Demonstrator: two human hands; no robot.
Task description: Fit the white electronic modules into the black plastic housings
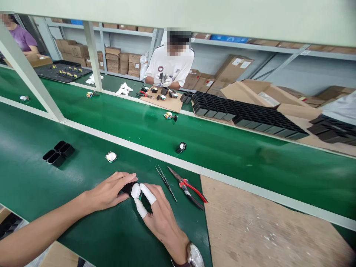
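On the green table my left hand (109,191) is closed round a small black plastic housing (127,188) lying on its side, its opening toward the right. My right hand (160,211), with white finger cots on thumb and forefinger, pinches a circuit board with a white round top (136,190) at that opening. How far the board sits inside is hidden by the fingers. Tweezers (166,183) and red-handled long-nose pliers (187,187) lie right of my hands. Another circuit board (111,157) rests beyond my left hand, and several black housings (58,153) stand grouped at left.
Past a pale rail (133,148) runs a green conveyor belt (222,148) carrying circuit boards and a filled housing (181,147). Cardboard (267,222) covers the table at right. A co-worker (170,63) handles parts opposite, beside rows of black housings (239,111). A slanted post (30,63) rises at left.
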